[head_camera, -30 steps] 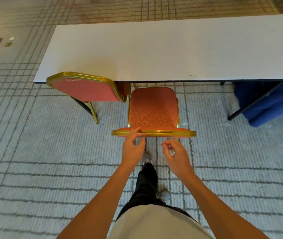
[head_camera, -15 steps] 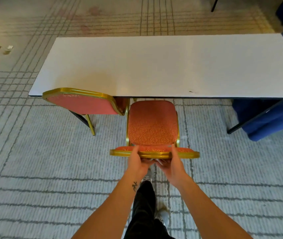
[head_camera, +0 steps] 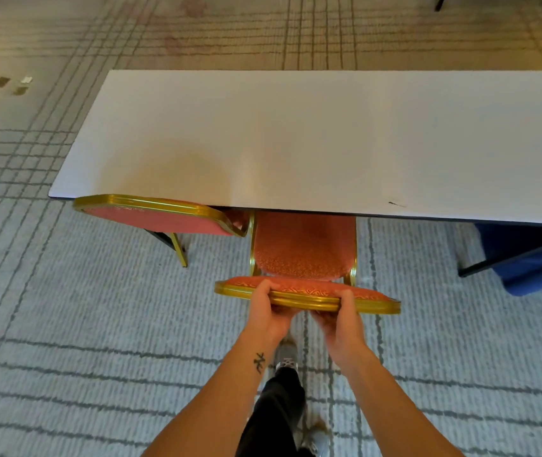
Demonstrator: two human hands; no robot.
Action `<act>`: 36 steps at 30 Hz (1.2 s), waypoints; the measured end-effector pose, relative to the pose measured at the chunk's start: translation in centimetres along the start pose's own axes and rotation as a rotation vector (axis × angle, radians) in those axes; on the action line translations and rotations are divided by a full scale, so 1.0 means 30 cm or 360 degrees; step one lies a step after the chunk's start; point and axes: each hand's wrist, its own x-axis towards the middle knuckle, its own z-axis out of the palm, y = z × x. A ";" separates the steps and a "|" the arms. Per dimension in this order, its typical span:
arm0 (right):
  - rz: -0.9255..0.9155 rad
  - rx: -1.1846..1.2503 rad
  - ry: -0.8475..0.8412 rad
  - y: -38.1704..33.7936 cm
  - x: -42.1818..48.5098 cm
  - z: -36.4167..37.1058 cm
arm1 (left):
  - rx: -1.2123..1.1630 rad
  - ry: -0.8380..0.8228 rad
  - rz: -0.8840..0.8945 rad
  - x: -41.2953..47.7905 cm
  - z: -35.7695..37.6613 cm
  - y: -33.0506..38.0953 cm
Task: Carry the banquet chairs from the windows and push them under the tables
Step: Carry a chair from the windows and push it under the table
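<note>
The banquet chair (head_camera: 304, 249) stood at the long edge of the white table (head_camera: 296, 136), its back toward the person and the front of its red patterned seat hidden beneath the tabletop. A second before, the whole seat had lain clear of that edge with a strip of carpet showing between them; half a second before, its front just met the edge.

Both hands held the gold top rail of the backrest (head_camera: 307, 301). The left hand (head_camera: 268, 308) gripped it with fingers curled over the top onto the red padding, and the right hand (head_camera: 342, 316) gripped it just beside, thumb up on the rail. A second earlier the grip had not been made — the left hand only touched the rail and the right hovered apart from it, fingers loosely bent.

A second banquet chair (head_camera: 160, 216) stood just to the left, angled, its backrest near the table's corner and one gold leg on the carpet; it had kept its place. A small dark tattoo (head_camera: 259, 362) showed on the left wrist, out of sight a second before. Below the hands, a grey shoe (head_camera: 287, 356) and a black trouser leg (head_camera: 279, 413) showed on the grey lined carpet (head_camera: 98, 324).

To the right, a blue cloth (head_camera: 533, 255) hung below the table beside a dark table leg (head_camera: 494, 263). Far left, on the tan carpet beyond — a few small floor plates (head_camera: 12, 84).
</note>
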 end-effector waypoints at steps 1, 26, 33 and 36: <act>-0.0006 0.0005 -0.0010 -0.018 0.022 0.026 | 0.0002 0.0001 0.0004 0.020 0.024 0.018; -0.0118 0.0001 0.0077 -0.398 0.394 0.299 | -0.0055 -0.0070 -0.0023 0.354 0.455 0.193; -0.0153 0.0043 0.0040 -0.408 0.383 0.345 | -0.0002 -0.0041 -0.0041 0.384 0.454 0.228; -0.0128 0.0016 0.0051 -0.379 0.360 0.325 | 0.0024 -0.0071 -0.0038 0.358 0.428 0.207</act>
